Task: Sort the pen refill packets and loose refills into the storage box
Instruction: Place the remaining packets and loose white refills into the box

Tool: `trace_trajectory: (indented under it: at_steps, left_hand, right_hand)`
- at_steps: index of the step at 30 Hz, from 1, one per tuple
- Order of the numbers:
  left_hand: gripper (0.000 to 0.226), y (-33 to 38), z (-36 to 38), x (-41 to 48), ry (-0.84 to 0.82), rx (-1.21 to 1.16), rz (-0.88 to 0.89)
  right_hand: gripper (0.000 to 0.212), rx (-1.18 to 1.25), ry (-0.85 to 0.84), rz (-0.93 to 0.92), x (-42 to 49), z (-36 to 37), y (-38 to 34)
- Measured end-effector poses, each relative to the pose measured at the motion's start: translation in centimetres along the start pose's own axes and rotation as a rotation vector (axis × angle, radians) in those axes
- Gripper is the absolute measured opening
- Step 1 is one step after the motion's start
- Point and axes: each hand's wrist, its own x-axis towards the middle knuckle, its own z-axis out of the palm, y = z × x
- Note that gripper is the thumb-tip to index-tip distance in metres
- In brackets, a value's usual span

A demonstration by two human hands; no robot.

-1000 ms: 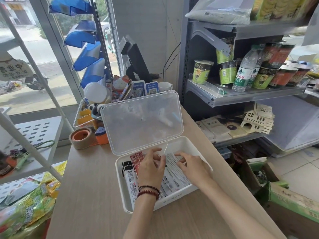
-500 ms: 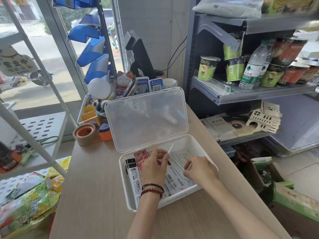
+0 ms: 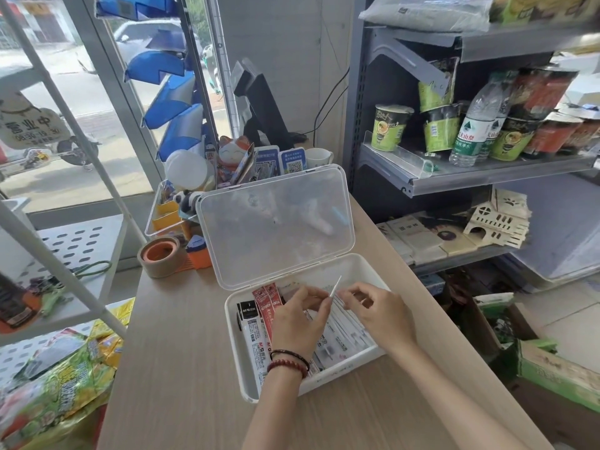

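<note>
Refill [image 3: 335, 286] tilted — clear of box rim [image 3: 234, 358]

Single head-worn view, wide-angle, straight lines bowed toward the edges. Faces forward and down along a wooden counter [image 3: 181, 352]. The open storage box [image 3: 234, 345] sits close, just below centre frame. A window [image 3: 81, 157] fills the upper left and shop shelves [image 3: 487, 175] the right, both farther off.
</note>
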Motion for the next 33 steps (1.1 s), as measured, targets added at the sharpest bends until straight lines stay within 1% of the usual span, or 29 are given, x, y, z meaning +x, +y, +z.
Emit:
trace_trajectory:
  at_steps: [3, 7, 9, 14, 17, 19, 22, 25, 27, 29, 30, 31, 33]
  left_hand:
    - [0.005, 0.3, 0.2, -0.2, -0.066, 0.047, 0.033]
    - [0.006, 0.4, 0.2, -0.2, -0.053, 0.070, 0.064]
    - [0.003, 0.3, 0.2, -0.2, -0.070, 0.110, 0.086]
    - [0.014, 0.4, 0.3, 0.0, -0.076, 0.367, 0.099]
    - [0.019, 0.5, 0.1, 0.2, -0.031, 0.448, 0.076]
    - [0.022, 0.4, -0.2, 0.2, -0.001, 0.519, 0.098]
    - [0.025, 0.4, -0.8, -0.1, -0.084, 0.678, 0.062]
    - [0.024, 0.3, -1.8, -0.4, -0.116, 0.703, -0.024]
    - [0.022, 0.2, -2.3, -0.8, -0.102, 0.744, 0.028]
    - [0.023, 0.5, -2.9, -1.0, -0.135, 0.768, 0.085]
    - [0.025, 0.5, -3.0, -0.9, -0.151, 0.743, 0.123]
    - [0.025, 0.6, -3.2, -1.2, -0.170, 0.749, 0.148]
    - [0.023, 0.8, -3.4, -3.0, -0.151, 0.712, 0.240]
  right_hand:
    - [0.032, 0.019, -0.007, -0.041, -0.1, -0.1, -0.1]
    - [0.031, 0.035, -0.036, -0.065, -0.2, 0.0, 0.1]
    - [0.029, 0.036, -0.043, -0.055, -0.2, 0.1, 0.2]
    - [0.023, 0.034, -0.013, -0.003, 0.1, 0.2, 0.3]
    - [0.024, -0.030, -0.053, 0.003, 0.1, 0.2, 0.3]
    - [0.021, -0.082, -0.091, 0.030, 0.3, 0.4, 0.4]
    - [0.015, -0.184, -0.082, 0.101, 0.7, 0.7, 0.2]
    - [0.012, -0.330, -0.164, 0.181, 1.0, 0.7, -0.2]
    - [0.011, -0.376, -0.199, 0.207, 1.1, 0.9, -0.3]
    - [0.013, -0.401, -0.203, 0.210, 0.8, 0.8, -0.6]
    - [0.016, -0.414, -0.202, 0.200, 0.9, 1.0, -0.4]
    - [0.019, -0.384, -0.197, 0.178, 1.2, 1.0, -0.3]
    - [0.022, -0.309, -0.146, 0.104, 0.6, 0.7, 0.0]
